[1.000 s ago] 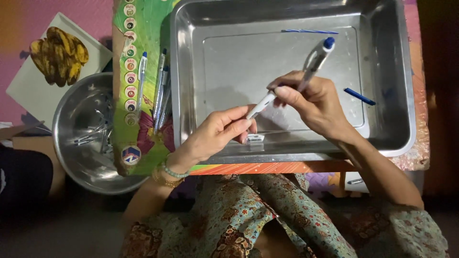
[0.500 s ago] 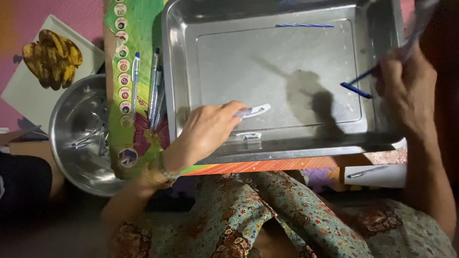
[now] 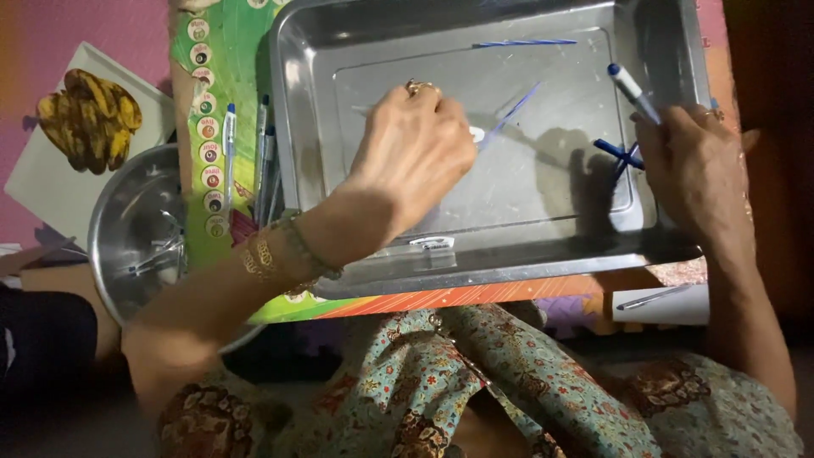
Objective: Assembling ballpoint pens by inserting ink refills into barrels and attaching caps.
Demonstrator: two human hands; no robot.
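My left hand [image 3: 415, 144] reaches into a large steel tray [image 3: 475, 273], fingers closed on a thin blue pen refill [image 3: 513, 110] that sticks out toward the upper right; a small white piece shows at its base. At the tray's right side, my right hand [image 3: 697, 170] grips a white pen [image 3: 632, 89] with its blue tip pointing up and left. A short blue pen part [image 3: 612, 151] lies in the tray just left of that hand. Another thin blue refill [image 3: 526, 42] lies near the tray's far wall.
Left of the tray, several pens [image 3: 254, 157] lie on a green board with round stickers [image 3: 208, 127]. A round steel bowl [image 3: 127, 212] holding small metal parts sits further left. Bananas [image 3: 89, 119] rest on a white plate [image 3: 42, 191]. A white sheet [image 3: 670, 304] lies lower right.
My left hand has moved from the tray's near edge up into its middle, now with a blue refill showing. My right hand has come back down to the tray's right edge with the pen.
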